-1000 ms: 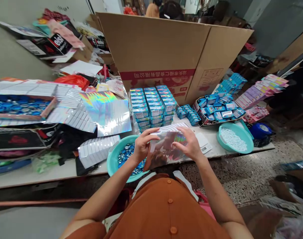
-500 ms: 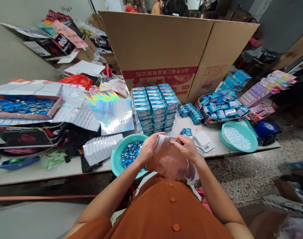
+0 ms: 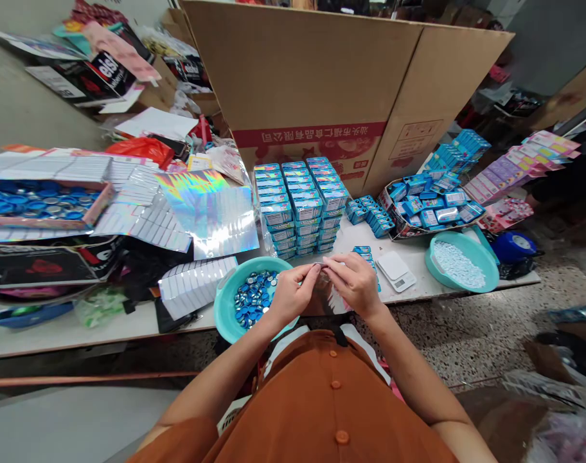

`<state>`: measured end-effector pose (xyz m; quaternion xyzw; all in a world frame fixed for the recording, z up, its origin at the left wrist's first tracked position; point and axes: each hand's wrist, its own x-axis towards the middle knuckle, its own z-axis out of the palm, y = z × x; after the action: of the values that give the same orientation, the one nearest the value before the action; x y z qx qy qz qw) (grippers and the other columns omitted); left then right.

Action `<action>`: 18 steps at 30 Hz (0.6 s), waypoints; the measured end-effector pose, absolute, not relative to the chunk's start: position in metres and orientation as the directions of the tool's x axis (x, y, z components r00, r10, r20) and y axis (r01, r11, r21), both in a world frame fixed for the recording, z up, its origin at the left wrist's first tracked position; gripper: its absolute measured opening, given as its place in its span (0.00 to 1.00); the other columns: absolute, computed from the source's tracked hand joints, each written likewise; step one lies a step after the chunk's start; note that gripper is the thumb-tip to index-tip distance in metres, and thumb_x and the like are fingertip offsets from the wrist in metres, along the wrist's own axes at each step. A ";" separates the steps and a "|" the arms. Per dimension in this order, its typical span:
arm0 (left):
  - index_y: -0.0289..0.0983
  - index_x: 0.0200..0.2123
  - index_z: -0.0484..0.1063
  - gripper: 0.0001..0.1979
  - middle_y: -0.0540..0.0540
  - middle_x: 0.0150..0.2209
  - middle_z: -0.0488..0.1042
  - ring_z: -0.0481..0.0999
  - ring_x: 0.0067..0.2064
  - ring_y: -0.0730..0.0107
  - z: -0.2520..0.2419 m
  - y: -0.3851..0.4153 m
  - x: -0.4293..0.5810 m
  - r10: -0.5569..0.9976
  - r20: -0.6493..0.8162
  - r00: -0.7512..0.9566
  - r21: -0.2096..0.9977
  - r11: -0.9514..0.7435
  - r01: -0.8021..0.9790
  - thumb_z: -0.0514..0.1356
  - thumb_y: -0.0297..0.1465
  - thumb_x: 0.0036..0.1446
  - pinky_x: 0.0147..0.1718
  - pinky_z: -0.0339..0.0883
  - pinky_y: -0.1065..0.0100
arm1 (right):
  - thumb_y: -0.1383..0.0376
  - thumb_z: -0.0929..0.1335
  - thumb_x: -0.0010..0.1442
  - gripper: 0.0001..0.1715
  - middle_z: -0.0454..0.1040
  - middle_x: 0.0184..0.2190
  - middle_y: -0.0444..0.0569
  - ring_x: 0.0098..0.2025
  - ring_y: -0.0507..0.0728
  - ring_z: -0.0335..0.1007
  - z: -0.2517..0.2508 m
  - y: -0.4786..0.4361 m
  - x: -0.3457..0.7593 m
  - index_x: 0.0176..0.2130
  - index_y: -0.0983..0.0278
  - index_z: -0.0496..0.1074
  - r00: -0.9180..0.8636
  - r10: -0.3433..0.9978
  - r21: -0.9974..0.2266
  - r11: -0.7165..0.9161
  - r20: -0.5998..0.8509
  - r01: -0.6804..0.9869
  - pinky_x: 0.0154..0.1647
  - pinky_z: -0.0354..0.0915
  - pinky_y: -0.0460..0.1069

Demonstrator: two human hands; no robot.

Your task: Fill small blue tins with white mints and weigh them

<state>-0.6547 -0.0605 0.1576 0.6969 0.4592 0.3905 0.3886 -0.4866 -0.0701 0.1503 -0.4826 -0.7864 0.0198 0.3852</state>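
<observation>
A clear plastic bag (image 3: 324, 299) hangs between my hands, over the front edge of the table. Its top edge is pinched by my left hand (image 3: 292, 294) and my right hand (image 3: 355, 280), whose fingertips nearly meet. How far the bag's mouth is parted cannot be made out. Just left of my left hand, a turquoise basin (image 3: 220, 319) holds many small blue and silver round caps. Beyond my hands stand tall stacks of small blue boxes (image 3: 297, 207). A short row of blue boxes (image 3: 362, 249) lies partly behind my right hand, beside a white digital scale (image 3: 396, 271).
A large cardboard panel (image 3: 302, 71) stands behind the stacks. To the right are a carton of blue packets (image 3: 432, 202) and a turquoise basin of white tablets (image 3: 490, 273). Shiny printed sheets (image 3: 225, 222) and a pink box of blue caps (image 3: 97, 209) lie left.
My hands have come closer together on the bag's edge. The bag, spread toward my lap before, now hangs down narrower between them. The view has tilted slightly downward.
</observation>
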 end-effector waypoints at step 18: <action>0.35 0.19 0.60 0.22 0.53 0.20 0.52 0.53 0.25 0.77 0.155 -0.062 -0.658 0.976 0.066 0.207 0.936 -0.133 0.327 0.50 0.42 0.60 0.24 0.49 0.72 | 0.68 0.66 0.60 0.19 0.76 0.46 0.50 0.46 0.57 0.73 0.130 -0.081 -0.503 0.51 0.58 0.72 -0.158 0.690 -0.364 0.546 0.706 0.755 0.49 0.70 0.53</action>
<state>-0.6581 -0.0623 0.1548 0.6493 0.5017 0.3805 0.4265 -0.5025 -0.0808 0.1304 -0.4750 -0.7602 -0.0366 0.4418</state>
